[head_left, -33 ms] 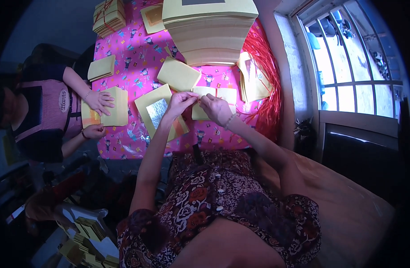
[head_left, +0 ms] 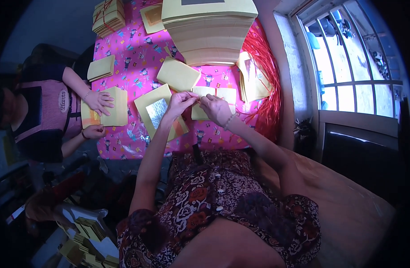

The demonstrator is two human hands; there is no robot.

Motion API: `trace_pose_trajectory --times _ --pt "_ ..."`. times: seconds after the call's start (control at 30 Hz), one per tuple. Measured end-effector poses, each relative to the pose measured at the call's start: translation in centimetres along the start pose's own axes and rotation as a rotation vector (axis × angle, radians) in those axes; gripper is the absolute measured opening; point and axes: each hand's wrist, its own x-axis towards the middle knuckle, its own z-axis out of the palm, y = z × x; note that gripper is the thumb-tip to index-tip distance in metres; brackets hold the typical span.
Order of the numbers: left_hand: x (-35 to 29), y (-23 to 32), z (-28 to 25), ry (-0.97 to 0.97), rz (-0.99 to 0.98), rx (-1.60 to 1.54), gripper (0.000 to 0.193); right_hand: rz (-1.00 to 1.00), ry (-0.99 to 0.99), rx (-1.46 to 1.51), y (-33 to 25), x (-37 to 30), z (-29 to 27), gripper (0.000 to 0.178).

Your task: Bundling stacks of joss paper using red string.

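Note:
A small bundle of yellow paper (head_left: 227, 96) lies on the table in front of me, crossed by thin red string. Over its left edge, my left hand (head_left: 180, 103) pinches with thumb and forefinger at a bit of the red string. My right hand (head_left: 216, 110) is close beside it, its fingers bent together at the same spot. A trace of red shows between the fingertips, but the knot or strand itself is mostly hidden. Left of the bundle lies a yellow paper sheet with a silvery square (head_left: 156, 111), partly under my left wrist. Another yellow bundle (head_left: 179, 74) rests just beyond.
A tall stack of yellow paper (head_left: 209, 35) stands at the back. Loose red string (head_left: 264, 76) hangs along the right edge, beside more yellow sheets (head_left: 254, 82). At left, a co-worker's hands (head_left: 99, 102) rest on yellow paper. A tied stack (head_left: 108, 18) sits far left.

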Motion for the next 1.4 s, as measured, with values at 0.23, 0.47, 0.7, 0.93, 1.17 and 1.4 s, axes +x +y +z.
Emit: trace_pose_trajectory --times 0.23,0.47,0.7,0.93,1.17,1.4 --pt "-0.5 -2.1 0.5 0.154 0.128 0.269 0.008 -0.025 -0.027 0.139 1.0 2.9 -0.3 0.014" --pt "-1.8 -1.9 3.8 0.502 0.514 0.739 0.015 0.098 -0.019 0.29 1.8 2.1 1.7 0.018" --pt "-1.7 -3.0 4.1 0.658 0.53 0.636 0.018 0.134 0.088 0.462 1.8 2.3 1.1 0.014" --pt "-1.3 -3.1 3.9 0.659 0.62 0.626 0.017 0.075 0.019 0.368 3.1 2.7 1.8 0.013" --pt "-1.6 -3.7 3.8 0.663 0.553 0.531 0.016 0.057 -0.011 0.323 2.6 2.6 1.5 0.017" --pt "-2.8 -5.9 2.8 0.601 0.532 0.404 0.008 0.051 0.045 0.205 2.0 2.0 1.1 0.017"
